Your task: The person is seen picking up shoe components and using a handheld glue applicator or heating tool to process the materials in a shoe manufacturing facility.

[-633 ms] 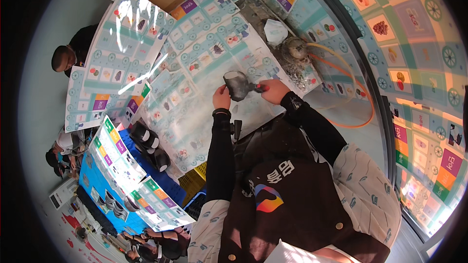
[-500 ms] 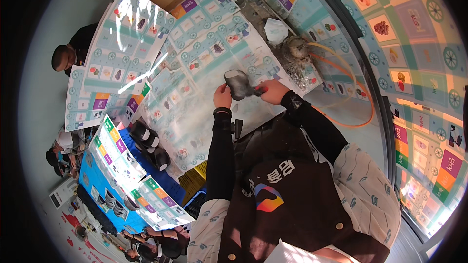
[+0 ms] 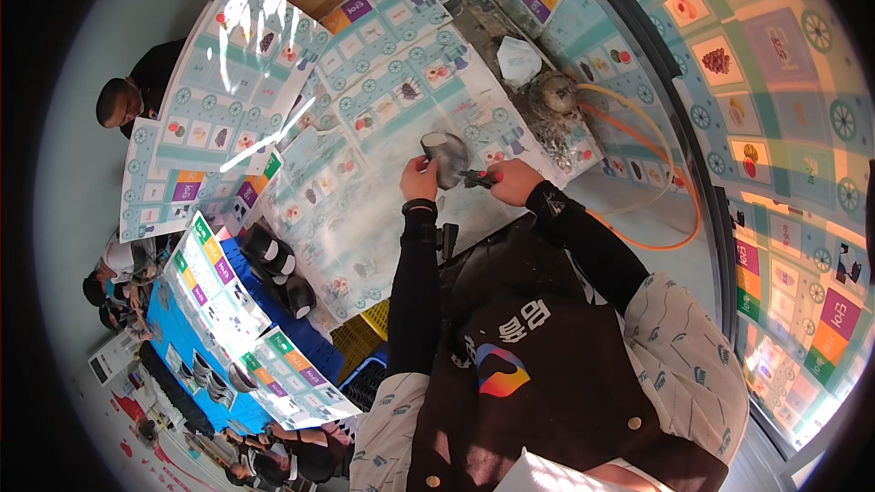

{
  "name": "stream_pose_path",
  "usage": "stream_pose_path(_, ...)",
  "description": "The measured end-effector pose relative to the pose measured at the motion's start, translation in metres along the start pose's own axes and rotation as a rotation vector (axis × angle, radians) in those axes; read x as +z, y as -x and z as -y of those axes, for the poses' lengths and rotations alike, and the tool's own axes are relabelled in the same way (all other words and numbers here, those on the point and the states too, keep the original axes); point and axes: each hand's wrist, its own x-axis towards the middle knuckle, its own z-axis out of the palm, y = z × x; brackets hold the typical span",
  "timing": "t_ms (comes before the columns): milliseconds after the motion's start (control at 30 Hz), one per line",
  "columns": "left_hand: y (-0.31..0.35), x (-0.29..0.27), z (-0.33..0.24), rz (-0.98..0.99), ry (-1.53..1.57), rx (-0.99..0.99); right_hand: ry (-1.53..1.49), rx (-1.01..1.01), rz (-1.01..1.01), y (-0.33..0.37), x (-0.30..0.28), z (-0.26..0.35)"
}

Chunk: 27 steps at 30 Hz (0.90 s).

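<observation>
My left hand (image 3: 420, 179) grips the edge of a dark grey, rounded, hollow-looking piece (image 3: 448, 164) with a pale patch at its upper end; its exact kind cannot be made out. My right hand (image 3: 514, 182) is closed around a small red-handled tool with a dark head (image 3: 479, 179), which looks like a brush. The tool's head lies just at the right side of the grey piece, and whether it touches is unclear. Both hands are held over a sheet-covered worktable (image 3: 365, 191) dusted with pale powder.
Several black rounded pieces with white bands (image 3: 273, 255) sit on a blue crate (image 3: 314, 337) at left. Beyond the table's right edge are a round metal fixture (image 3: 554, 91), a white faceted object (image 3: 519, 61) and an orange hose (image 3: 670, 241). Printed panels stand around; people are at far left.
The grey piece has turned slightly in my left hand. My right hand has shifted a little right and down, and the tool's head has drawn back from the piece.
</observation>
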Motion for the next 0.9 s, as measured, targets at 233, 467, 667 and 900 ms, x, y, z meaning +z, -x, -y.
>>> stream_pose_path(233, -0.011, -0.009, 0.021, -0.001, -0.029, -0.024, -0.45, 0.152, 0.161, -0.004, -0.028, 0.023)
stream_pose_path(467, -0.007, -0.068, 0.043, 0.073, 0.283, -0.178, -0.348, 0.064, -0.163, -0.037, 0.004, 0.008)
stream_pose_path(667, 0.021, -0.108, 0.046, 0.025, 0.405, -0.354, -0.5, 0.104, 0.051, -0.048, 0.0, -0.007)
stream_pose_path(900, 0.041, -0.113, 0.039, -0.012, 0.419, -0.421, -0.432, 0.055, -0.012, -0.057, -0.003, -0.015)
